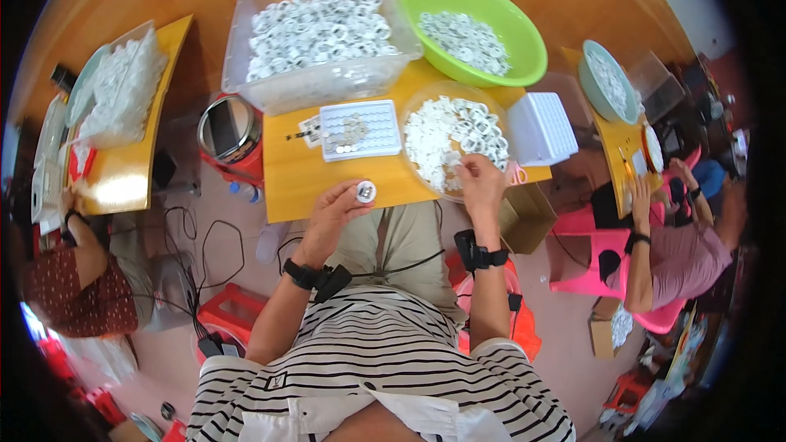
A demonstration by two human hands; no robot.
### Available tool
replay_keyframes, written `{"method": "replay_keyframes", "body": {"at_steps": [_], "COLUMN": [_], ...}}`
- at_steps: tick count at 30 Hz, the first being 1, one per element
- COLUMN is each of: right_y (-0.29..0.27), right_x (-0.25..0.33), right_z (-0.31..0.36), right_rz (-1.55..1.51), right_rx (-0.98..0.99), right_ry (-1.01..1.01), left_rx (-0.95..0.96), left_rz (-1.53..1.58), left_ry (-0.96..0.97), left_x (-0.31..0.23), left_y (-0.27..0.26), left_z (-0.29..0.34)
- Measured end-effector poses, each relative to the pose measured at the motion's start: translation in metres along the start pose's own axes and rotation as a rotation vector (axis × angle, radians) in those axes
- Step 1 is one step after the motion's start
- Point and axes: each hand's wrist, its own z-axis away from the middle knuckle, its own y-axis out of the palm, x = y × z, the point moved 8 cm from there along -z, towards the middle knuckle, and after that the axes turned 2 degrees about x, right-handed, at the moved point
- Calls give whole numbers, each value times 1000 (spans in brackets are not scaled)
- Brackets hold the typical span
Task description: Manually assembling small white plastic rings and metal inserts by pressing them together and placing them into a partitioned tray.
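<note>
Item one: my left hand (pixel 334 211), raised just off the near edge of the yellow surface (pixel 303 184), fingers closed around a small round white-and-silver cap (pixel 366 191) held at the fingertips. Item two: my right hand (pixel 479 182), reaching into the shallow clear round dish (pixel 413 115) of white ring-shaped parts (pixel 454 135), fingertips pinched down among them at the dish's near right side; I cannot tell whether a part is actually gripped. The two hands are well apart, the cap to the left of the dish. Item three: a white gridded tray (pixel 360 129) lying flat on the surface just left of the dish, with a cluster of small silvery pieces (pixel 350 133) filling some of its cells. Item four: a large clear plastic tub (pixel 319 33) at the far side, heaped with white rings. Item five: a green basin (pixel 475 29) beside the tub on the right, holding a thinner layer of white parts. Item six: a stack of white gridded trays (pixel 542 127) at the right end of the surface, just beyond the dish. Item seven: black wrist straps on both forearms, with a cable running between them across my lap. Item eight: other people seated at neighbouring yellow surfaces to the far left and far right, each with their own containers of white parts.
</note>
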Motion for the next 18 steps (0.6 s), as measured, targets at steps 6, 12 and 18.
{"method": "replay_keyframes", "body": {"at_steps": [6,12,18], "right_y": [15,56,54], "right_x": [38,103,155], "right_z": [14,45,51], "right_rz": [-609,-560,-324], "right_rx": [191,429,427], "right_ry": [280,95,-225], "left_rx": [30,76,82], "left_rz": [68,109,76], "left_ry": [-28,-46,-7], "left_x": [-2,-6,-14], "left_y": [0,7,9], "left_z": [2,11,17]}}
